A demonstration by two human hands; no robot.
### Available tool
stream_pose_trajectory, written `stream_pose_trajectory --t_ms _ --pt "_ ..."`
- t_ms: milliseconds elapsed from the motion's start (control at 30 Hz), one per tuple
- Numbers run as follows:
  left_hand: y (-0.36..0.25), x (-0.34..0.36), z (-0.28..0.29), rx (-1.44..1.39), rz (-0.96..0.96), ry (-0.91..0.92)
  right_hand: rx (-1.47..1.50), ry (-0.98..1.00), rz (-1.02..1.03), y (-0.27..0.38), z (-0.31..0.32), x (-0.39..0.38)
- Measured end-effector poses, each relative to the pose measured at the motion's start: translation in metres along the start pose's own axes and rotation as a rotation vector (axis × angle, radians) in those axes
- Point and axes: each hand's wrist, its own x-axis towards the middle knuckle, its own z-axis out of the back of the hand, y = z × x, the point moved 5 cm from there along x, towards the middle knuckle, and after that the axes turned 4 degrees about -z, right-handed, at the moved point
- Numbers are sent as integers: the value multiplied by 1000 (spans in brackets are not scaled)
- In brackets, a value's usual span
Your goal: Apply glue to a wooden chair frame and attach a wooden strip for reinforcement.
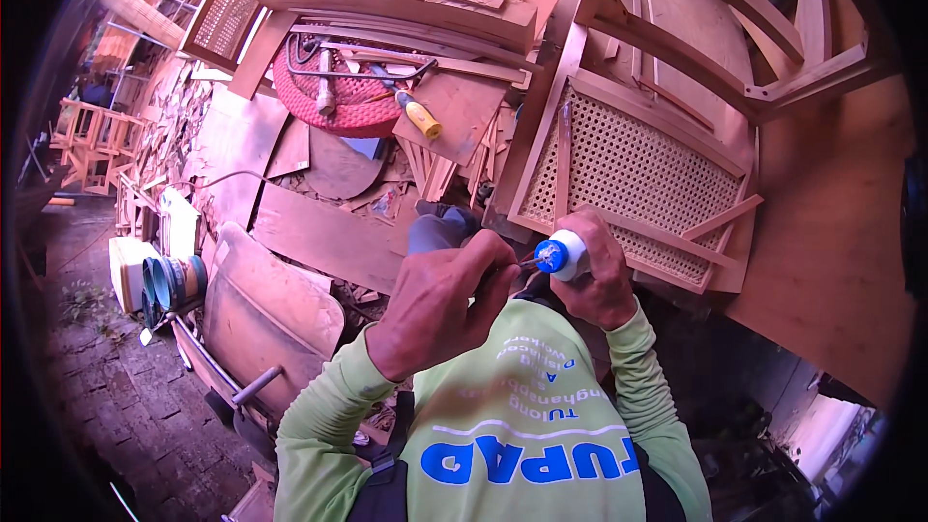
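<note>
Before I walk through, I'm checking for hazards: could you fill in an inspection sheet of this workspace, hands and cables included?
Surface: framed cane panel, with wood strips lying across it.
Job's things: white bottle with a blue cap; thin stick at the cap.
Clutter: yellow-handled tool beside a red textured round piece; scattered wood scraps.
Hands: left hand pinches the stick; right hand grips the bottle.
Cables: one thin, dark curved line near the boards, possibly a cord; cannot confirm.
Surroundings: buckets and paving at the left.
</note>
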Motion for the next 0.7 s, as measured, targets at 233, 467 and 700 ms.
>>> stream_pose_trajectory --t_ms 233,467,700 --pt "-2 3 -4 27 -35 -6 2 12 3 -2 3 -2" --pt "-2 4 -6 63 -57 21 6 11 13 -3 5 0" --pt "-12 10 -6 240 -159 129 -70 58 39 -6 1 -2"
